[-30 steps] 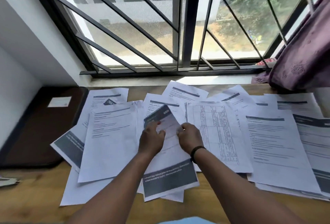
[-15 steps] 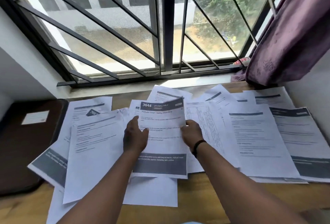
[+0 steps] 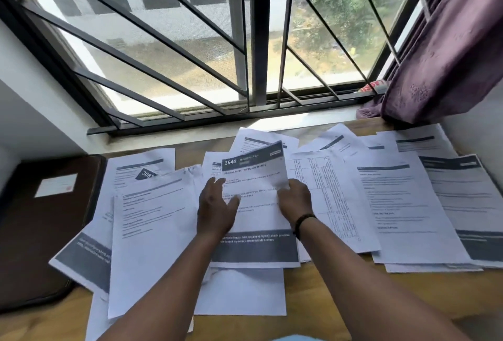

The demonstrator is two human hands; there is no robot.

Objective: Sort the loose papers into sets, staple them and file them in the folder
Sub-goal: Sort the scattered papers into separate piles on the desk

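Loose papers (image 3: 402, 204) cover a wooden desk (image 3: 353, 300) below a barred window, a brown folder (image 3: 40, 231) at far left; the right hand (image 3: 295, 199) pinches the "3644" sheet (image 3: 255, 204) while the left hand (image 3: 215, 204) rests flat, fingers relaxed

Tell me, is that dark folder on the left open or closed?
Closed. The dark folder lies flat on the desk with its cover down and a white label facing up; no papers show inside it.
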